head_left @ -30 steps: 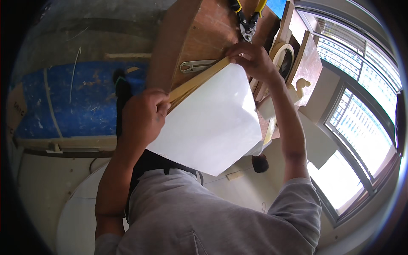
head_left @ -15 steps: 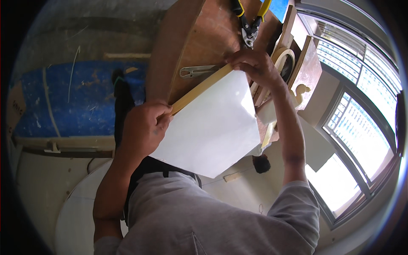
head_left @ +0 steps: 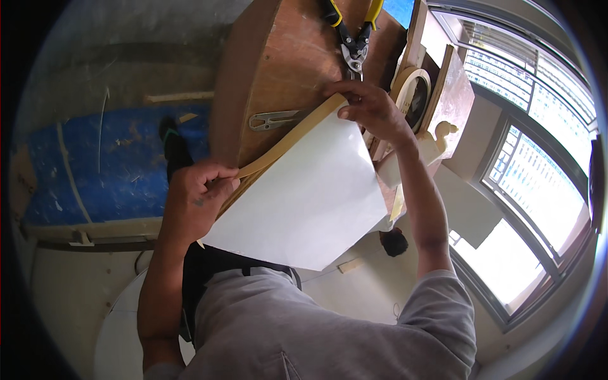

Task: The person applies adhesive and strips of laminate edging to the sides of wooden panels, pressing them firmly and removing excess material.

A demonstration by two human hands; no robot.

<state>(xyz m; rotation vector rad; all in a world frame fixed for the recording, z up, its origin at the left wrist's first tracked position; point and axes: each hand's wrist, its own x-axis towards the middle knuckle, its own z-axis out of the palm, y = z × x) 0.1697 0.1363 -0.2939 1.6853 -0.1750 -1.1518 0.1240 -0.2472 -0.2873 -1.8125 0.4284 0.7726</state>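
A white board (head_left: 304,196) with a plywood-like edge slants across in front of my body. Along its far left edge runs a thin tan edging strip (head_left: 282,145), which bows away from the board toward its near end. My left hand (head_left: 196,199) is closed, pinching that near end between thumb and fingers. At the board's far corner my right hand (head_left: 377,111) is closed over the strip and the edge, its thumb on the white face. Just beyond it, yellow-and-black tin snips (head_left: 354,47) lie on the brown wooden worktop (head_left: 297,57), near a flat metal tool (head_left: 272,120).
Right of the board stand a wooden frame with a round opening (head_left: 415,95) and a cream bottle (head_left: 418,155). Blue sheeting (head_left: 126,164) covers a surface at left. Large windows (head_left: 532,164) are at right. A person's dark-haired head (head_left: 394,242) shows beyond the board.
The strip's near end has come away from the board's edge and bows outward in my left hand. My left hand has shifted slightly left; my right hand keeps its place at the far corner.
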